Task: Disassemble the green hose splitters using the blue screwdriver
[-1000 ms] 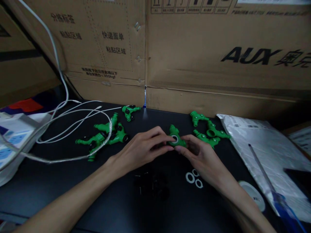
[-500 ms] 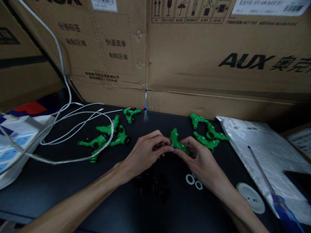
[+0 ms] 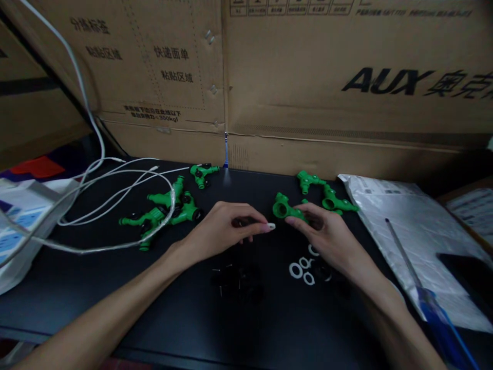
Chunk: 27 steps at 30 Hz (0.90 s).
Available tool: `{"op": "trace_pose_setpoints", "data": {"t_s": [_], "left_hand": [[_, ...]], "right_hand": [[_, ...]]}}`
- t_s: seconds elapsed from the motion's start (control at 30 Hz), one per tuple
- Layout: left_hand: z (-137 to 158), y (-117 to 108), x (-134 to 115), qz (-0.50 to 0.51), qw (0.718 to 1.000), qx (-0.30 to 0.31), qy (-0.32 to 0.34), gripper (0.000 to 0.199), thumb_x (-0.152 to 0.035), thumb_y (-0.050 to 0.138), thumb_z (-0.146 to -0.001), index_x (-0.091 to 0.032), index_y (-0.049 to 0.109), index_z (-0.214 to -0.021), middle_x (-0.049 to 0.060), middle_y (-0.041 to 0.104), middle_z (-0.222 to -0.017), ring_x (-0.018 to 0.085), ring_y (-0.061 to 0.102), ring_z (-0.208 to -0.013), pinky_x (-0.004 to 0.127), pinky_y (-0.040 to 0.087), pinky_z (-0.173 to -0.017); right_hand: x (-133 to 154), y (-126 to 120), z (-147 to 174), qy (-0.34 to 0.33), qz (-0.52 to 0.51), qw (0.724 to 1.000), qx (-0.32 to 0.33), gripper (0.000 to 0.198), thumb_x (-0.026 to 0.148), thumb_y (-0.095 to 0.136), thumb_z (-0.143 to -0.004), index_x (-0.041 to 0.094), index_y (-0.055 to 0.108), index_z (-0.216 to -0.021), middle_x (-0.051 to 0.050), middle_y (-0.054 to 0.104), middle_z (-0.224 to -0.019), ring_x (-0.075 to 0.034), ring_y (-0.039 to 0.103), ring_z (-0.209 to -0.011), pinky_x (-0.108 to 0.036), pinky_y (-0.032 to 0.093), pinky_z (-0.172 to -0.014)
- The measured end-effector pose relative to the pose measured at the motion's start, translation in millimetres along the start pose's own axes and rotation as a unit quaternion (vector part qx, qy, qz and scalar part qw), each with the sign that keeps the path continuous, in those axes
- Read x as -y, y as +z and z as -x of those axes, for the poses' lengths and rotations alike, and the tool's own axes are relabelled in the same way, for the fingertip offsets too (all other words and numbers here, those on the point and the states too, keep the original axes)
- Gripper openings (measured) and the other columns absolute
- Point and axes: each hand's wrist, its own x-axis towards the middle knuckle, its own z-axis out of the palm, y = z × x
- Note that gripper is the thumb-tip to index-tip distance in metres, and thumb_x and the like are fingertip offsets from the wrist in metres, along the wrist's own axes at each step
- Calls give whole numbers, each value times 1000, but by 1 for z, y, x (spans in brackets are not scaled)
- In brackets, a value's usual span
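Between thumb and fingers, my left hand [image 3: 227, 226] pinches a small white ring washer [image 3: 271, 226]. My right hand [image 3: 327, 234] grips a green hose splitter [image 3: 283, 208], its round open socket facing toward me and to the left. The washer is just left of and below that socket, apart from it. Several loose white ring washers [image 3: 296, 270] lie on the dark table below my right hand. Small black parts [image 3: 239, 282] sit in the middle, too dark to make out. Behind my right hand are more green splitters [image 3: 308, 180].
Green splitters with black parts [image 3: 154, 218] are piled at left, under a looped white cable [image 3: 127, 174]. A power strip [image 3: 34, 210] stands at far left. To the right lie a silver mailer [image 3: 385, 205] and a blue-handled screwdriver [image 3: 431, 303]. Cardboard boxes [image 3: 288, 108] wall the back.
My hands have moved apart. The splitter in my right hand has turned so its socket faces me, and a white washer now shows in my left fingertips. The camera view has shifted slightly.
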Motion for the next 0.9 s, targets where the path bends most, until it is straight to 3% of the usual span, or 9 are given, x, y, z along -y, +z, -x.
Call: {"op": "trace_pose_setpoints", "data": {"t_s": [0.13, 0.23, 0.4, 0.57, 0.67, 0.9], "left_hand": [[2, 11, -6, -111, 990, 79, 40, 18, -35, 71, -96, -22, 82, -102, 1, 77, -92, 12, 70, -78, 23, 48, -71], [0, 23, -6, -110, 987, 117, 22, 18, -33, 71, -97, -20, 82, -103, 2, 80, -91, 13, 72, -77, 22, 48, -72], [-3, 35, -9, -55, 990, 127, -31, 29, -38, 65, -100, -21, 76, -122, 1, 80, -80, 13, 72, -65, 22, 51, -69], [-3, 26, -11, -90, 991, 101, 16, 26, -35, 62, -103, -27, 77, -122, 1, 82, -103, 17, 75, -87, 25, 51, -80], [-2, 19, -9, -81, 990, 116, 9, 24, -35, 64, -101, -26, 78, -119, 0, 83, -105, 16, 76, -87, 24, 51, -80], [4, 28, -15, -100, 979, 171, 38, 25, -32, 62, -103, -25, 76, -122, 3, 80, -116, 19, 73, -108, 30, 48, -99]], "right_hand": [[0, -7, -2, -6, 12, 999, -29, 36, 57, 72, -81, 21, 71, -88, -4, 69, -83, -22, 60, -77, -34, 44, -70], [1, -8, -2, -12, 19, 1000, -22, 37, 57, 72, -81, 21, 72, -88, -4, 69, -83, -21, 59, -75, -34, 44, -69], [1, -13, -3, -27, 27, 999, -11, 38, 57, 72, -81, 20, 74, -88, -4, 73, -87, -21, 61, -76, -34, 46, -69], [0, -18, -4, -46, 38, 998, 2, 36, 56, 71, -82, 20, 75, -91, -5, 74, -88, -21, 64, -77, -33, 49, -67], [0, -17, -3, -53, 54, 997, 13, 39, 56, 72, -83, 20, 76, -98, -6, 77, -91, -22, 67, -76, -34, 52, -66], [-3, -10, -2, -76, 132, 988, 10, 20, 32, 77, -85, 19, 78, -100, -8, 78, -100, -26, 71, -87, -39, 53, -82]]}}
